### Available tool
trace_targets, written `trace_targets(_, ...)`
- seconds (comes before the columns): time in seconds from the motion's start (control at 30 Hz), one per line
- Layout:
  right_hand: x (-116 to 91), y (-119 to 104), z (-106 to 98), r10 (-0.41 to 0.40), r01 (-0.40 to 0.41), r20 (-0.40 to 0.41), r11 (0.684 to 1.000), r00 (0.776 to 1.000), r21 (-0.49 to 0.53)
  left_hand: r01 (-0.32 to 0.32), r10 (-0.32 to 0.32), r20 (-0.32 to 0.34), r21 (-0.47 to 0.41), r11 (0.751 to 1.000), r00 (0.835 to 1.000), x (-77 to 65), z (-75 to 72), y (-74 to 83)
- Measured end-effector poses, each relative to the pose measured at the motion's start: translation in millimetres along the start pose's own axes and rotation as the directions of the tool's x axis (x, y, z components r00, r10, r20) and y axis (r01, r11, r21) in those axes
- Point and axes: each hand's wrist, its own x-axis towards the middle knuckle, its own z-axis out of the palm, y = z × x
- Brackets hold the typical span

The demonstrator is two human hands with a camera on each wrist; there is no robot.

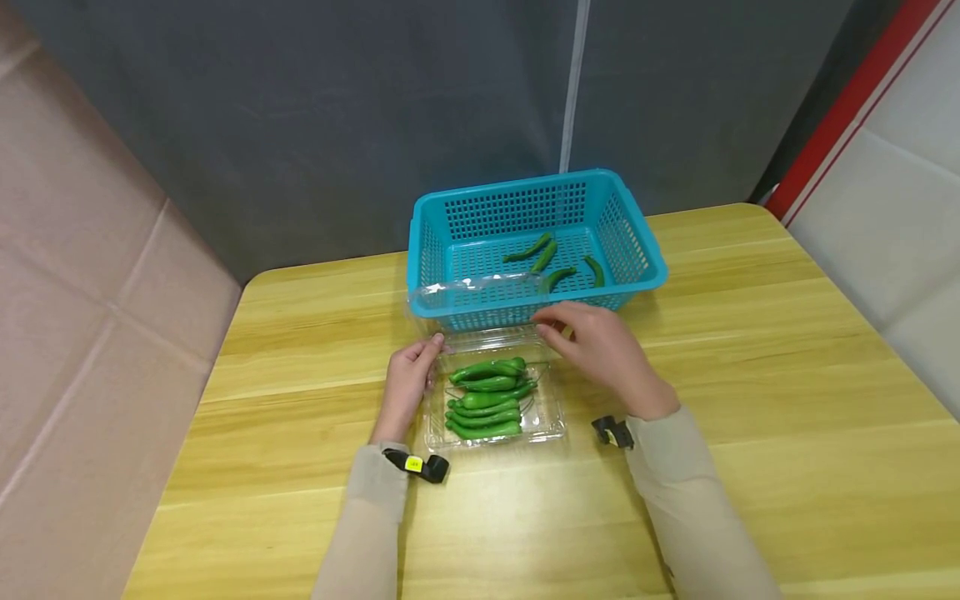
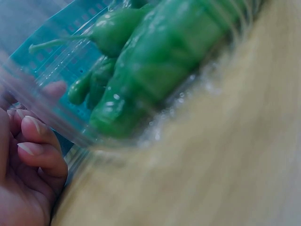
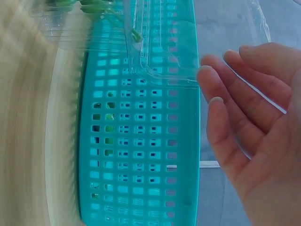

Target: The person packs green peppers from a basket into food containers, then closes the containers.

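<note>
holding the clear box (image 1: 551,417) of peppers (image 1: 487,402), apparently, is the left hand (image 1: 407,379).

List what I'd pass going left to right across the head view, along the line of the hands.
Left wall → left hand → green peppers in the clear container → right hand → right wall.

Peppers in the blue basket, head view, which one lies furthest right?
The curved pepper nearest the right wall of the basket; the other three visible peppers lie left of it.
</note>
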Motion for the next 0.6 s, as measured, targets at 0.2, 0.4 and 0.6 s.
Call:
trace_targets(0.2, 0, 0, -2, 0.024, -0.024, -0.005, 1.000, 1.000, 0.010, 0.000, 0.001, 0.021, -0.019, 1.000, 1.000, -8.2, -0.4, 17.4)
trace_targets(0.4, -1, 1, -4, 0.033, -0.033, -0.021, 0.999, 0.999, 0.011, -0.008, 0.008, 0.010, -0.017, 1.000, 1.000, -14.9, 2.0, 28.2)
trace_targets(0.6, 0, 1, -6, 0.021, -0.017, -0.118, 0.999, 0.993, 0.040, -0.006, 0.006, 0.016, -0.028, 1.000, 1.000, -13.2, 1.7, 25.6)
